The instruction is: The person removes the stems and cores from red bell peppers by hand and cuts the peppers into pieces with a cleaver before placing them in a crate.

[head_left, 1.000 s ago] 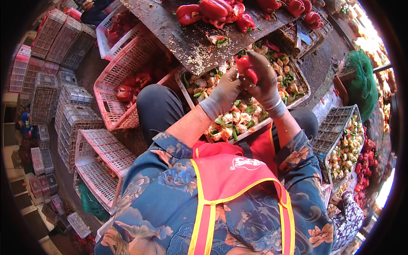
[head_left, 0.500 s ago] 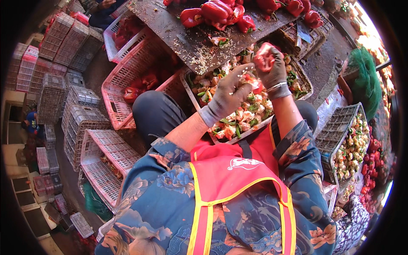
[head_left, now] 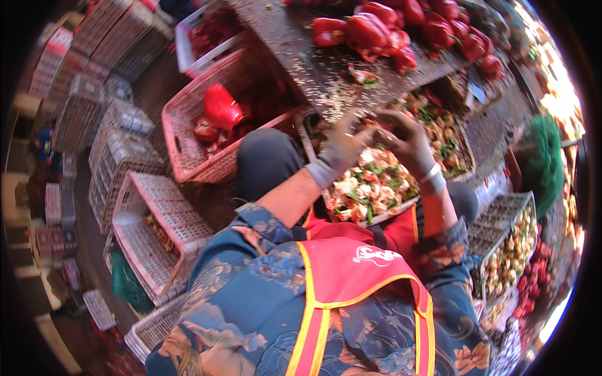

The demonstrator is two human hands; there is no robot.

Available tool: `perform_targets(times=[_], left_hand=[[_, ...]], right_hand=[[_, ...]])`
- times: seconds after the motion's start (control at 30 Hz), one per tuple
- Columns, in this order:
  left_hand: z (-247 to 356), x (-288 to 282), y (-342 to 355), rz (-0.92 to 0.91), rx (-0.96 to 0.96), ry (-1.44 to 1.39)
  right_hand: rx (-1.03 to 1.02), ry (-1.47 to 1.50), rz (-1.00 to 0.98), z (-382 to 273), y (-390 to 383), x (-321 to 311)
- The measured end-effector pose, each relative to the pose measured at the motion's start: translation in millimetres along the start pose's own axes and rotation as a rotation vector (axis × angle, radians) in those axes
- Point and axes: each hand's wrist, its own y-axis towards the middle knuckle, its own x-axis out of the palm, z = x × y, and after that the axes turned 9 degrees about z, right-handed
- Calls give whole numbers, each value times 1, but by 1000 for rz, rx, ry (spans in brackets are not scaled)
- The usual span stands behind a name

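Note:
My left hand (head_left: 340, 149), in a dirty grey glove, is over a crate of pepper cores (head_left: 370, 188), white and green with red bits. Its fingers are curled and smeared by motion; whether anything is in them I cannot make out. Close beside it, my right hand (head_left: 411, 143), gloved too, has thumb and fingers curved apart, with no pepper visible in it. A bright red bell pepper (head_left: 222, 106) shows over the pink crate (head_left: 179, 147) at left; whether it rests there or is in the air is unclear. Other red pepper pieces (head_left: 207, 130) lie inside that crate.
Whole red peppers (head_left: 370, 31) are heaped on a dark, seed-strewn board (head_left: 295, 59) ahead. A blade-like tool (head_left: 475, 93) is at its right. Another pink crate (head_left: 157, 238) stands at left, before stacked crates (head_left: 119, 156). A grey crate of cores (head_left: 511, 250) and green netting (head_left: 542, 156) are at right.
The red pepper has left my right hand, and a bright red pepper now shows over the pink crate. Both hands are lower in the picture; the whole view has shifted and tilted.

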Motion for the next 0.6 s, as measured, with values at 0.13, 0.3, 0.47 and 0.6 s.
perform_targets(times=[0.13,0.3,0.47,0.6], left_hand=[[-16,7,-4,17,-96,-132],[-27,0,7,89,-246,-549],[-28,-5,10,148,-216,-411],[-57,-2,-4,158,331,403]], right_hand=[[150,21,32,11,-13,-2],[-441,-291,97,-15,-10,14],[-323,-78,333,-26,52,51],[-543,146,37,-78,73,65]])
